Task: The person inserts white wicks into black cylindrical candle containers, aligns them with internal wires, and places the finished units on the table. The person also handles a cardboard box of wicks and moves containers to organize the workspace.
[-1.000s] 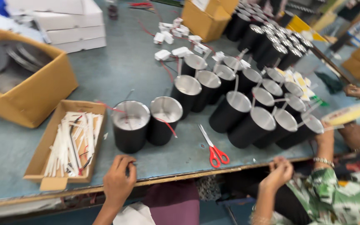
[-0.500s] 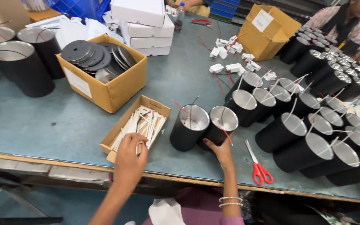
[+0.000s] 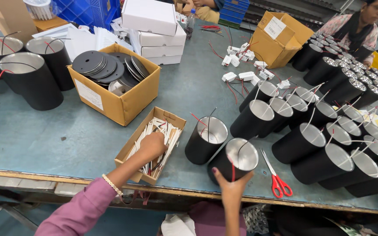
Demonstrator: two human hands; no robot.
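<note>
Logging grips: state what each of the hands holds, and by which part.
Right hand grips the black cylinder at its near lower side. Left hand reaches into the white sleeves; grip unclear.

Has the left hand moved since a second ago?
Yes. The left hand went from the table's near edge forward into the shallow cardboard tray of white sticks, judged against that tray; it now rests on the sticks.

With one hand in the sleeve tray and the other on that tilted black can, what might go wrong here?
The right hand holds the tilted black can near the table edge; it might slip off. The red scissors lie close beside it and could get knocked. The left hand digs into the small tray, which may slide toward the edge.
</note>
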